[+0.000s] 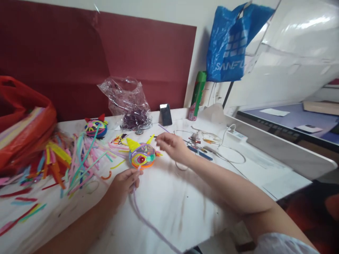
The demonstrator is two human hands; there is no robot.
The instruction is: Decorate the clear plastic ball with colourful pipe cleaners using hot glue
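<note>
My left hand is closed in a pinch on a long lilac pipe cleaner that trails toward the table's near edge. Its top end meets a colourful coiled ball with yellow horns, standing on the white table. My right hand hovers just right of the ball, fingers pinched on a thin lilac strand that runs up and back. A second coiled ball with red ears sits farther back on the left.
Several loose coloured pipe cleaners lie beside a red bag at left. At the back stand a clear plastic bag, a phone and a green spray can. Scissors, cables and a power strip lie to the right.
</note>
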